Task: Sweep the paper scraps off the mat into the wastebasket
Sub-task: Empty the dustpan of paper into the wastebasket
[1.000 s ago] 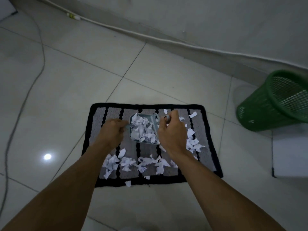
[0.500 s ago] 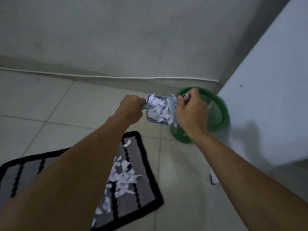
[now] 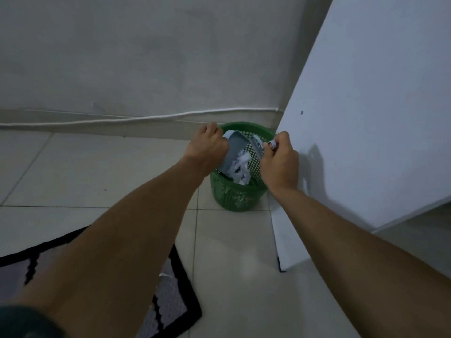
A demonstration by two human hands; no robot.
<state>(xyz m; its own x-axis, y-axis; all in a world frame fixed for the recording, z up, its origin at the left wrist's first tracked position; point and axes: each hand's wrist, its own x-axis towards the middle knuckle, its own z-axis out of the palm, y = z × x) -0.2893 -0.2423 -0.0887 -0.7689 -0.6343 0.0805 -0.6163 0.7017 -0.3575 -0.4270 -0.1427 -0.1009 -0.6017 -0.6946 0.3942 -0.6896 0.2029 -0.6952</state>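
Your left hand [image 3: 207, 148] grips the dustpan [image 3: 234, 147], tipped inside the wastebasket [image 3: 235, 197] rim, paper scraps [image 3: 240, 167] below. Right hand [image 3: 279, 161] clutches the brush [image 3: 256, 147]; white panel [image 3: 366, 118] crowds three o'clock, mat [image 3: 170, 289] at seven.

both bare forearms reach forward and slightly inward from the lower corners, nearly straight at the elbows. the left hand [image 3: 207, 149] is curled into a closed fist, knuckles up, wrist bent a little downward. the right hand [image 3: 279, 159] is closed too, fingers pinched together near its top, back facing up.
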